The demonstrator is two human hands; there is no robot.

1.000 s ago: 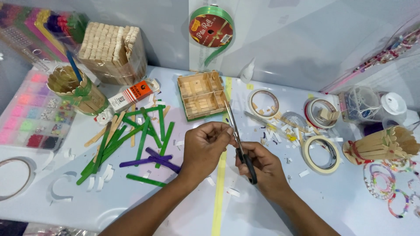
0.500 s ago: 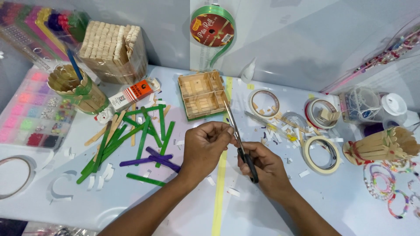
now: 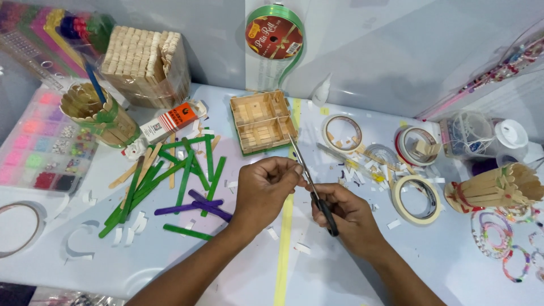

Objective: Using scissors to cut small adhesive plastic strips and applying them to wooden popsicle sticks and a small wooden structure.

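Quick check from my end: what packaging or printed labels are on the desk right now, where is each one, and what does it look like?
Ribbon spool: against the back wall, top centre; round red label with gold print, green ribbon wound around it.
Small box: lying flat left of the wooden stick tray; oblong, white with an orange panel.
Glue bottle: at the wall, right of the tray; small, white, label not readable.
No screens or signs in view.

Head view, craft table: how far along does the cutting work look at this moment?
Done: a stick-built compartment tray stands assembled, and white offcuts litter the table. In hand: the right hand grips the scissors, blades at the left hand, whose fingertips pinch something too small to identify. Left: green and purple sticks lie loose and unused.
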